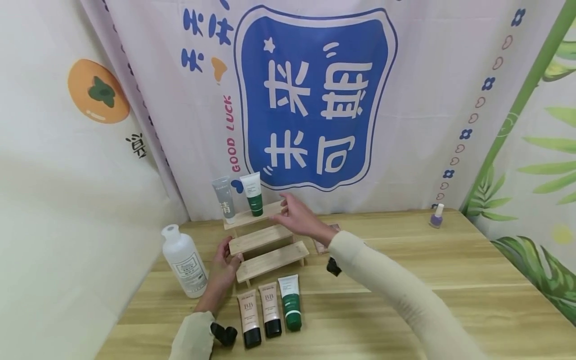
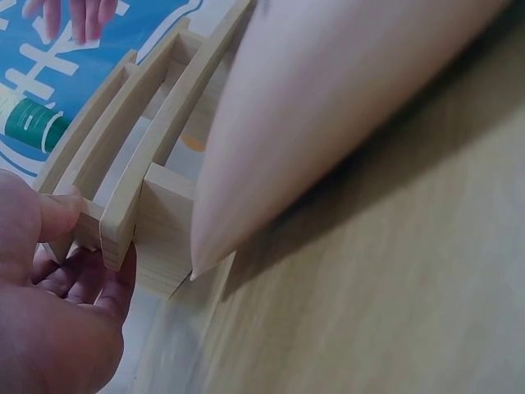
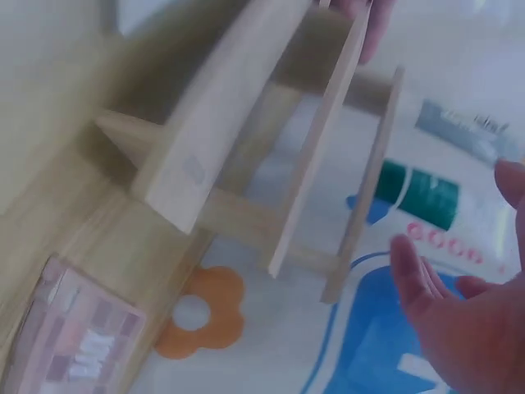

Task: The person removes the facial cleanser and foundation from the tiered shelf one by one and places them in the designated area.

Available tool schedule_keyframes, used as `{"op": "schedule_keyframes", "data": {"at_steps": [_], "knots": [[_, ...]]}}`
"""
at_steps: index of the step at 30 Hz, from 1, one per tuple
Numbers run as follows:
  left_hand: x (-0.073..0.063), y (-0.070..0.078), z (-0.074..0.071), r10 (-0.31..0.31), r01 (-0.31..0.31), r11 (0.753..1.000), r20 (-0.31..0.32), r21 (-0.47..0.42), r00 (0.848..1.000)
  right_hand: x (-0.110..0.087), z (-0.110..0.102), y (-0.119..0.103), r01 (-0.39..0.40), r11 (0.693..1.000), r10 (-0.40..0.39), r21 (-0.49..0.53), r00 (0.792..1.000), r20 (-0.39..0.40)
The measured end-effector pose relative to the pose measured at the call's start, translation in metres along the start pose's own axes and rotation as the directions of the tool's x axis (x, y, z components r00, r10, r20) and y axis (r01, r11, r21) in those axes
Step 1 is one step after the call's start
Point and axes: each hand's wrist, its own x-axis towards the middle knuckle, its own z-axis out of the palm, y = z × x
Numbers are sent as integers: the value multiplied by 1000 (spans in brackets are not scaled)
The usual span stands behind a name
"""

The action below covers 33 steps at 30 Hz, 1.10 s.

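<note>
Green-white tube (image 1: 254, 197) stands on the rack's (image 1: 261, 239) top tier, left hand (image 1: 225, 266) gripping rack's left end, right hand (image 1: 299, 216) empty near its right; likely mid-stocking, next probably calls for front tubes (image 1: 271, 306).

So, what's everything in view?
table: one, brown, foreground
stand: one, pale wood, table's left
slim tube: one, grey, top step
green tubes: two, white-green, top step and table
BB tubes: two, beige, before stand
bottle: one, white, far left
palette: one, pinkish, right of stand
nail polish: one, purple, far right
backdrop: one, white-blue, behind table
side walls: two, white, flanking
sleeves: two, cream, foreground
wrist cameras: two, black, cuffs
left hand: one, gripping stand
right hand: one, near top step
</note>
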Motion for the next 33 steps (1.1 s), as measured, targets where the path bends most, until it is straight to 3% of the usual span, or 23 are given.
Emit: {"op": "schedule_keyframes", "data": {"at_steps": [7, 13, 20, 33], "knots": [[-1, -1, 2, -3, 3, 1000, -3, -13, 1000, 35, 11, -1, -130, 991, 131, 27, 990, -43], [-1, -2, 2, 13, -13, 1000, 0, 0, 1000, 56, 23, -14, -197, 977, 202, 85, 978, -53], [-2, 1, 2, 12, -13, 1000, -8, -15, 1000, 66, 39, -27, -178, 968, 187, 174, 982, -35], [-5, 3, 0, 5, -5, 1000, -14, 5, 1000, 69, 51, -29, -167, 980, 177, 112, 981, -86]]}}
